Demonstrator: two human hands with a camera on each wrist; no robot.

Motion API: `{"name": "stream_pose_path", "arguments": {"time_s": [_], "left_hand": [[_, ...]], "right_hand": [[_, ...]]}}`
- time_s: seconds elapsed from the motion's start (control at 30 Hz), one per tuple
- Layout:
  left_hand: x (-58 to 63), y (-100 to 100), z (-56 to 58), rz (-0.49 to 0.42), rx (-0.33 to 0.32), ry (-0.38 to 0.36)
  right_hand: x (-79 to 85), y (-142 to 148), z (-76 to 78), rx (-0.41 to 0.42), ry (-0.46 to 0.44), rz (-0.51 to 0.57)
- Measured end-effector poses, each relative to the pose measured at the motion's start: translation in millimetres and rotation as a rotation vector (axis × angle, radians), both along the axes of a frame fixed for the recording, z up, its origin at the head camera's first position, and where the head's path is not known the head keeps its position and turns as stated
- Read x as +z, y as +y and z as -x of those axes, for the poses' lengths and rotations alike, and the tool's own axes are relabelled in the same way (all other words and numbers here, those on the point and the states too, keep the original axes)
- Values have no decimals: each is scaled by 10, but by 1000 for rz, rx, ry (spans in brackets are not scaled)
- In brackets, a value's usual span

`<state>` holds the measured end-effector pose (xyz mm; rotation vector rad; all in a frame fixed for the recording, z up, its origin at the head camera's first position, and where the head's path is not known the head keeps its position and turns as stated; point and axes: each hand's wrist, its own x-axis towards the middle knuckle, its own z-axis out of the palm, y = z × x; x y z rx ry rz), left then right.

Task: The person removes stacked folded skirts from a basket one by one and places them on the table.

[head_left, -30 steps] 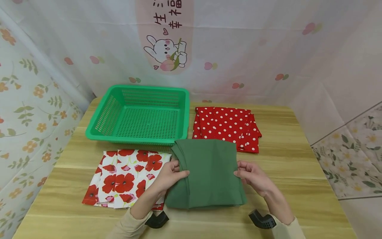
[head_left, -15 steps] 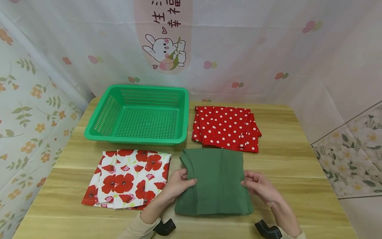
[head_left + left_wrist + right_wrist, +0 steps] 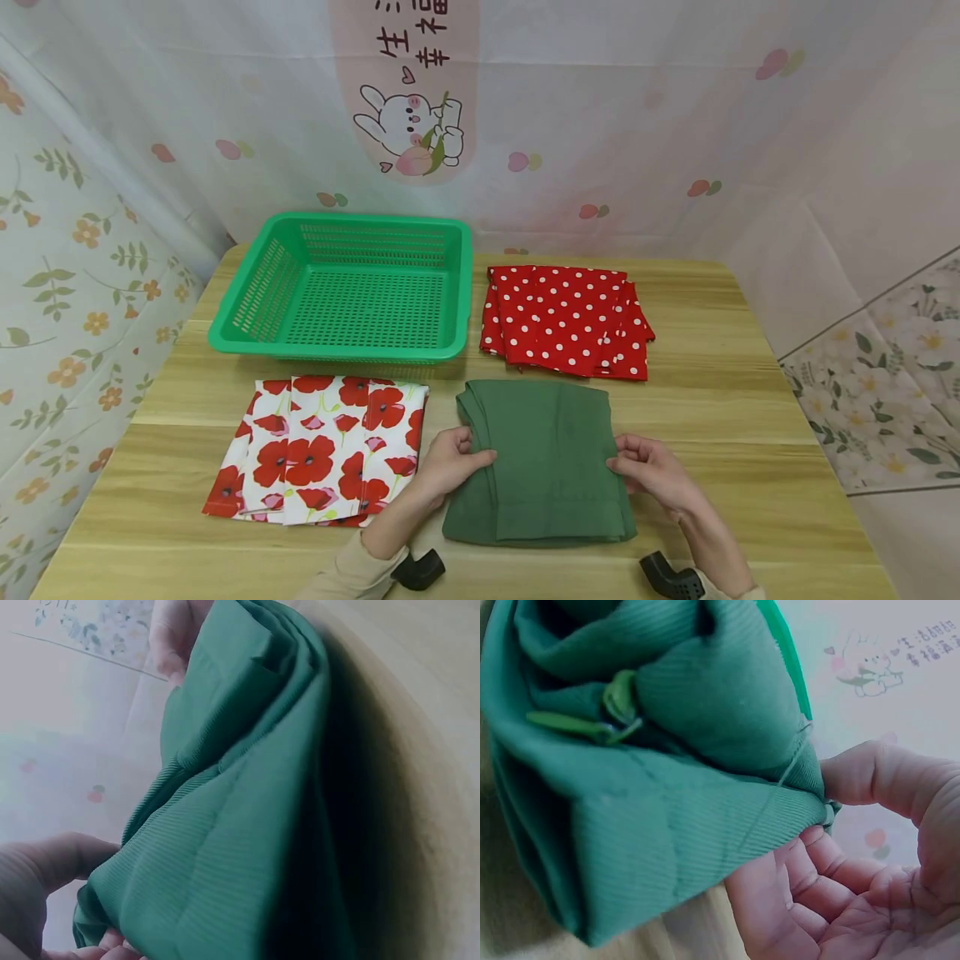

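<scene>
A folded dark green cloth [image 3: 551,458] lies near the front of the table, layered into a rough square. My left hand [image 3: 452,460] pinches its left edge, thumb on top and fingers underneath. On the opposite edge my right hand [image 3: 651,471] pinches the cloth in the same way. The right wrist view shows the thumb and fingers around a corner of the green cloth [image 3: 690,825], where a small light green strap or tie [image 3: 619,709] shows among the folds. In the left wrist view the stacked layers of the green cloth [image 3: 217,817] face the camera.
A green plastic basket [image 3: 340,352] stands at the back left, with nothing in it. To its right lies a folded red polka-dot cloth [image 3: 566,321]. A folded white cloth with red poppies [image 3: 322,450] lies left of my left hand. The wooden table [image 3: 720,367] meets patterned curtains behind.
Both hands have brought the green cloth toward the front of the table and slightly right, away from the basket and the polka-dot cloth. In the last half second it has hardly moved.
</scene>
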<state>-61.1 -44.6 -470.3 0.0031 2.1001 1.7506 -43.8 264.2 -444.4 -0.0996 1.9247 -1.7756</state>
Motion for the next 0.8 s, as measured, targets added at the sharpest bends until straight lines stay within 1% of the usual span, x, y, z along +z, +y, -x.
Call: {"name": "stream_pose_path", "arguments": {"time_s": [0.13,0.23,0.33,0.37,0.4,0.5,0.57,0.67,0.73,0.8], "left_hand": [[-22,-16,-1,90,20,25],[-33,-45,-10,205,26,112],[-48,-64,-24,323,44,228],[-50,-66,-29,363,47,262],[-55,-64,-39,384,49,283],[-29,-42,-84,461,39,331],[15,-27,-119,524,14,370],[130,-17,-162,617,-35,423],[235,-36,-172,681,-86,443],[357,-71,-166,714,-126,460]], "right_hand": [[-12,-2,-5,-29,10,-71],[-12,-15,-6,-67,4,-147],[-16,-37,-6,-102,18,-233],[-13,-52,-10,-123,22,-275],[-12,-70,-13,-144,28,-326],[-27,-108,-21,-192,65,-486],[-27,-132,-20,-207,98,-587],[-1,-151,0,-200,164,-691],[45,-174,18,-202,232,-752],[103,-209,42,-215,319,-807]]}}
